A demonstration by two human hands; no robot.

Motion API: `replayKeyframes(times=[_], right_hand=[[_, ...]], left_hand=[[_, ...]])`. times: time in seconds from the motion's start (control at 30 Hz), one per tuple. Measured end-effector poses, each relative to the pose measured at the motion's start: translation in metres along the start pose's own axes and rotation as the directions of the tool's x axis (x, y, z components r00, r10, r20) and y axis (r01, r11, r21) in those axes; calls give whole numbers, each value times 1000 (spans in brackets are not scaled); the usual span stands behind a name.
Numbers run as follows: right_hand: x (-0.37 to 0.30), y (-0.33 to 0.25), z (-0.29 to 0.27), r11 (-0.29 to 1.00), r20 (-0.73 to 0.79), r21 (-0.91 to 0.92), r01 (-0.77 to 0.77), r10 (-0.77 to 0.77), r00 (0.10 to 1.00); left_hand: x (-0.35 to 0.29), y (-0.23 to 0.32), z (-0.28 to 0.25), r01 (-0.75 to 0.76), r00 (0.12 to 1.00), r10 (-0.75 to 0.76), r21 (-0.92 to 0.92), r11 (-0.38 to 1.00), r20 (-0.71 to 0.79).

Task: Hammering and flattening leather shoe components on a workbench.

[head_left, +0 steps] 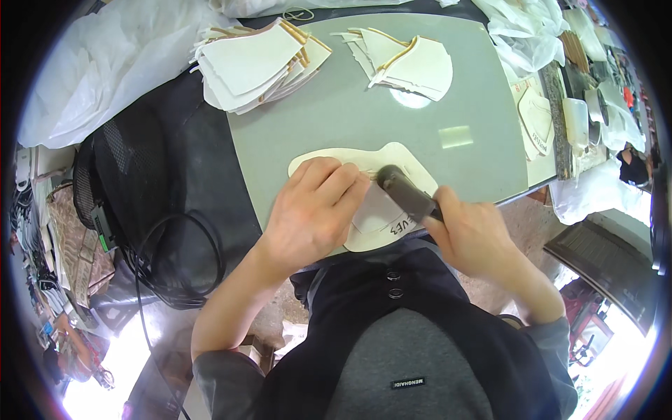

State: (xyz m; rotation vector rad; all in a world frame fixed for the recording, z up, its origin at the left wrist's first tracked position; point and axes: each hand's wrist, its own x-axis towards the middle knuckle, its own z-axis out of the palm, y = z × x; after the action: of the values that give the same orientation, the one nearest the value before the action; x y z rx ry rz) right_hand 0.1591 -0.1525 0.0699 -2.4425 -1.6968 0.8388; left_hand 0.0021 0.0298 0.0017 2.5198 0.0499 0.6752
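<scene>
A cream, curved flat template (399, 157) with dark lettering lies at the near edge of the grey-green work board (483, 91). On it rests a smaller flat white piece (378, 212), partly hidden by my hands. Bent over this piece, my left hand (318, 203) has its fingers closed together, the fingertips down at the piece's upper edge. My right hand (469, 227) grips the handle of a hammer (406, 192). The dark hammer head is just right of my left fingertips, over the template; whether it touches the piece, I cannot tell.
Two piles of cut white pieces with tan edges, a larger stack (255, 66) and a smaller pile (413, 66), lie along the board's far side. Left are a black bag (150, 150) and coiled cable (178, 259). Plastic sheeting (105, 63) covers the far left.
</scene>
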Motion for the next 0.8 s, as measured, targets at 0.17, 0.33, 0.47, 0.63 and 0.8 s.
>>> replayKeyframes(times=[0.17, 0.33, 0.47, 0.63, 0.8], right_hand=[[0, -7, -6, 982, -127, 171, 77, -56, 990], [4, -4, 5, 1000, -26, 22, -3, 3, 1000], [3, -7, 0, 997, -14, 69, -32, 33, 999], [3, -12, 6, 999, -68, 26, 25, -24, 997], [8, -16, -5, 988, -113, 142, 60, -44, 993]], left_hand=[[-3, -2, -2, -12, 999, 11, 21, 1000, 40], [-9, -3, -2, 32, 999, -33, -12, 999, -14], [-11, -2, -6, 31, 999, -31, 35, 999, -7], [-8, -1, -7, 19, 1000, -19, 22, 1000, 3], [-13, -5, -5, -20, 1000, 19, 56, 998, 12]])
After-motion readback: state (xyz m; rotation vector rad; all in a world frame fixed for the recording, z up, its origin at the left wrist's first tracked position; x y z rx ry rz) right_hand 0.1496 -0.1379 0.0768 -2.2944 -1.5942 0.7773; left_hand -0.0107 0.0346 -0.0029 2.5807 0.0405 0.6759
